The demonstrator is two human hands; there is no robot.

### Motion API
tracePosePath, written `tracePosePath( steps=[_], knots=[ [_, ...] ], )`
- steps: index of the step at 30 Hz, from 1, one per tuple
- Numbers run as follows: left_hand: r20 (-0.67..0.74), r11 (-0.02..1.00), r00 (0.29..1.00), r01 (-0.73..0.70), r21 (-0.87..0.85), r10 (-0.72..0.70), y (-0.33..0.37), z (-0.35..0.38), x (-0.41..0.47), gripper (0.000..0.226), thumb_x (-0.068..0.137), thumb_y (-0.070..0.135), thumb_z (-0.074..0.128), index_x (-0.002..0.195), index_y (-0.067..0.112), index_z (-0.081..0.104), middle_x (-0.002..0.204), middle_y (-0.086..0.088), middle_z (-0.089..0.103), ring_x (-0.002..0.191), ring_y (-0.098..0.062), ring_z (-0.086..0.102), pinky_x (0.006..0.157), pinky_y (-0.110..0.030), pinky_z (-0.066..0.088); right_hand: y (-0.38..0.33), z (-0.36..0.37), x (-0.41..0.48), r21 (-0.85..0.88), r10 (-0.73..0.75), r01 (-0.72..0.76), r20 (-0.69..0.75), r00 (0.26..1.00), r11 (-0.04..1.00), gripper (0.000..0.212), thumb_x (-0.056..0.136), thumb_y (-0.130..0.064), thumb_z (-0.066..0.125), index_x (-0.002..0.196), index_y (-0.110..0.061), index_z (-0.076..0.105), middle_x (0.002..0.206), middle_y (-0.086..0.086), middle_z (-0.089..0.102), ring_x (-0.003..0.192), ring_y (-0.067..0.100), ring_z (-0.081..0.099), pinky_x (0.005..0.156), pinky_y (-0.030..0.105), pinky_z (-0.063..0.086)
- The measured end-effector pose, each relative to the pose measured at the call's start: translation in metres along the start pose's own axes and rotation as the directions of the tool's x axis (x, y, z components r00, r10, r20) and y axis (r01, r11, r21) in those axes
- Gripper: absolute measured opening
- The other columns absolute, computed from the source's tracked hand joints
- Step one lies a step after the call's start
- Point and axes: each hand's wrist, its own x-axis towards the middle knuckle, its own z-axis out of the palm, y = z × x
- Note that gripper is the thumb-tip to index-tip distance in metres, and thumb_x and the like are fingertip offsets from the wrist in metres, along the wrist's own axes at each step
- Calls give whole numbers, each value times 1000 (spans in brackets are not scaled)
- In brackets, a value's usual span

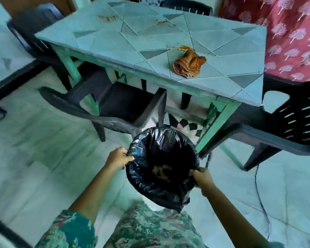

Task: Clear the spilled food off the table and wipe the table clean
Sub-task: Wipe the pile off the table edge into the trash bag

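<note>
- Crinkled black plastic bin bag (145, 187): held low, in front of the near corner of the pale triangle-patterned table (115, 43). Mouth pulled wide, probably to take scraps cleanly.
- Left hand (118, 157): fingers curled, pinching the bag rim. Right hand (202, 178): fingers curled round the opposite rim.
- Brownish lump of food (162, 171) lies inside the bag.
- Dark plastic chair (115, 104): tucked under the table's near side.
- Crumpled brown cloth (189, 64): on the table's near part, just beside an orange sauce smear (183, 48); likely parked ready for wiping.
- Further orange smears (107, 18) along the table's far side; wiping judged not yet done.
</note>
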Motion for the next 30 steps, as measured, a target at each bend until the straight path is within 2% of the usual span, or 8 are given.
tracePosePath(
  steps=[2, 6, 9, 12, 17, 21, 25, 30],
  knots=[
    [-60, 997, 996, 70, -40, -73, -35, -9, -22, 20, 74, 26, 69, 81, 13, 55, 86, -7, 62, 74, -21, 59, 52, -23, 45, -1, 22, -15, -57, -31, 35, 72, 997, 998, 7, 78, 0, 56, 83, -5, 56, 73, 13, 56, 69, 27, 55, 61, 34, 45],
    [-161, 941, 956, 193, -279, -244, -99, -43, -57, 24, 79, 17, 64, 96, 5, 53, 92, -10, 57, 79, -25, 58, 51, -28, 50, -20, 85, -41, -153, -116, 149, 206, 972, 977, 11, 77, 1, 58, 71, -9, 56, 66, 10, 56, 62, 24, 54, 59, 30, 45],
    [-287, 881, 891, 211, -424, -352, -161, -83, -83, 21, 80, 14, 63, 96, 6, 52, 96, -13, 58, 85, -30, 62, 64, -37, 57, -39, 154, -59, -260, -154, 253, 348, 925, 932, 12, 75, -4, 58, 71, -14, 54, 67, 8, 55, 62, 22, 52, 59, 29, 45],
    [-394, 867, 827, 204, -454, -401, -218, -124, -104, 22, 81, 17, 63, 97, 7, 52, 95, -15, 59, 86, -33, 63, 73, -45, 57, -61, 224, -81, -317, -170, 339, 459, 872, 886, 12, 75, -4, 58, 71, -13, 51, 62, 6, 49, 60, 21, 48, 58, 29, 40],
    [-531, 888, 738, 204, -413, -416, -295, -201, -112, 24, 82, 22, 59, 94, 3, 50, 90, -20, 60, 83, -36, 62, 73, -47, 55, -105, 339, -122, -360, -169, 452, 600, 782, 816, 20, 79, 1, 55, 64, -9, 48, 59, 8, 45, 56, 21, 44, 52, 27, 36],
    [-590, 888, 682, 209, -409, -432, -330, -262, -96, 25, 83, 23, 58, 93, 3, 50, 89, -20, 62, 81, -37, 63, 74, -45, 54, -146, 414, -141, -350, -214, 520, 631, 745, 779, 16, 78, -1, 55, 67, -12, 48, 63, 7, 45, 56, 20, 43, 50, 25, 33],
    [-620, 890, 659, 182, -418, -426, -355, -322, -67, 21, 83, 23, 57, 89, 4, 49, 88, -19, 62, 78, -36, 63, 74, -43, 53, -190, 480, -152, -330, -269, 566, 631, 727, 755, 25, 80, -2, 53, 62, -13, 41, 60, 5, 40, 54, 19, 40, 47, 24, 33],
    [-645, 891, 639, 158, -425, -420, -382, -392, -13, 19, 83, 20, 57, 88, 3, 50, 85, -18, 61, 75, -35, 62, 69, -43, 54, -238, 567, -141, -308, -349, 629, 621, 701, 714, 15, 82, -5, 52, 68, -7, 46, 60, 9, 44, 56, 21, 43, 54, 29, 35]
  ],
)
